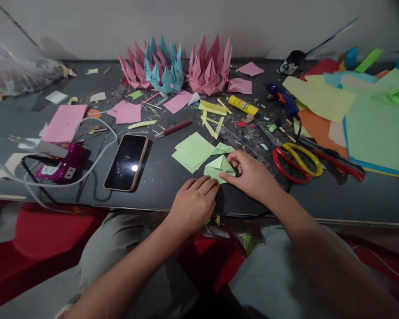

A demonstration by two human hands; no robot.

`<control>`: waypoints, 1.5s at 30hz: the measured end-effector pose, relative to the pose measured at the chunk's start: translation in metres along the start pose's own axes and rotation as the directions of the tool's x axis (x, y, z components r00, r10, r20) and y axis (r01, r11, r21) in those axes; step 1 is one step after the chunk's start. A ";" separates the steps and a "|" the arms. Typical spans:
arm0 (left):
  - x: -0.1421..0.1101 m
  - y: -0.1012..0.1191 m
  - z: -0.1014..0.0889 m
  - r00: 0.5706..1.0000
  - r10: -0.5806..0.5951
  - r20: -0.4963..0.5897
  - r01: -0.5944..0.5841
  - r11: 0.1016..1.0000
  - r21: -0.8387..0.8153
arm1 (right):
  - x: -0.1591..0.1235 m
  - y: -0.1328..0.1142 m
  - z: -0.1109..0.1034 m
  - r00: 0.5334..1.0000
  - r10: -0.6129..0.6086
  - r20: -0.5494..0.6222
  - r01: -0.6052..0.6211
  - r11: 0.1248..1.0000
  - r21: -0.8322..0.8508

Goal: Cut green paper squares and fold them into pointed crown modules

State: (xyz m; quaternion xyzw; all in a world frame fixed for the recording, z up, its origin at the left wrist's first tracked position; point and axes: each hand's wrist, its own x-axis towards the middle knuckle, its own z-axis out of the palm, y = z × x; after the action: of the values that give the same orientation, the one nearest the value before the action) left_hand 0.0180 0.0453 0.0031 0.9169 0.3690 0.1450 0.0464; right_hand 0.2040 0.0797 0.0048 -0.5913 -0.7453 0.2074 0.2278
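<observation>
A light green folded paper (216, 166) lies on the dark table between both hands. My right hand (252, 173) pinches its right side, with the thumb on the near edge and the other fingers curled. My left hand (197, 199) is closed at its lower left edge, fingers together and bent, with the tips pressing on it; the left thumb is mostly hidden. Just beyond sits a stack of green paper squares (193, 151). Another small folded green piece (223, 149) touches the stack's right side, partly behind the paper being held.
Scissors (295, 161), pliers (339, 161) and a glue gun (284, 99) lie to the right, near coloured sheets (379, 133). A phone (127, 163) and a purple corded box (61, 166) are left. Folded-paper crowns (209, 73), a glue stick (242, 105) and scraps are behind.
</observation>
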 end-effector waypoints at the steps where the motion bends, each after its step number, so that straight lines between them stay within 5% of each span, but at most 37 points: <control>1: 0.001 0.000 0.000 1.000 -0.004 0.003 0.004 1.000 -0.003 | 0.001 -0.001 0.002 1.000 -0.022 -0.017 0.022 0.999 -0.037; 6: 0.002 -0.001 0.002 0.999 -0.053 -0.014 0.053 0.999 -0.004 | 0.005 0.001 0.000 0.998 -0.053 -0.034 0.051 0.998 -0.040; 16: 0.003 -0.015 0.000 0.974 -0.219 -0.065 0.213 0.973 -0.083 | -0.014 0.005 -0.020 0.950 -0.163 0.266 0.161 0.987 0.028; 20: 0.005 -0.022 0.002 0.971 -0.231 -0.066 0.218 0.963 -0.159 | -0.015 0.007 -0.021 0.928 -0.261 0.265 0.272 0.962 -0.007; 25: 0.009 -0.024 0.003 0.978 -0.161 -0.133 0.148 0.984 -0.100 | -0.018 0.003 -0.013 0.891 -0.385 0.240 0.414 0.907 -0.082; 30: 0.010 -0.012 0.003 0.991 0.007 -0.134 -0.022 0.994 -0.111 | -0.027 -0.009 -0.002 0.914 -0.352 0.202 0.392 0.896 -0.207; 37: 0.010 -0.014 0.002 0.995 0.040 -0.091 -0.049 0.995 -0.092 | -0.023 -0.003 -0.017 0.943 -0.302 0.140 0.297 0.953 0.056; 45: 0.011 -0.016 -0.002 0.998 0.047 -0.048 -0.053 0.991 -0.123 | -0.010 0.011 -0.003 0.878 -0.439 0.192 0.454 0.890 -0.038</control>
State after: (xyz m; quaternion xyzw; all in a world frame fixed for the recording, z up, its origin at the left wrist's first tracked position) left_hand 0.0143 0.0642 0.0042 0.9176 0.3372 0.1894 0.0915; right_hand 0.2162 0.0723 -0.0005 -0.3914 -0.8867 0.1704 0.1775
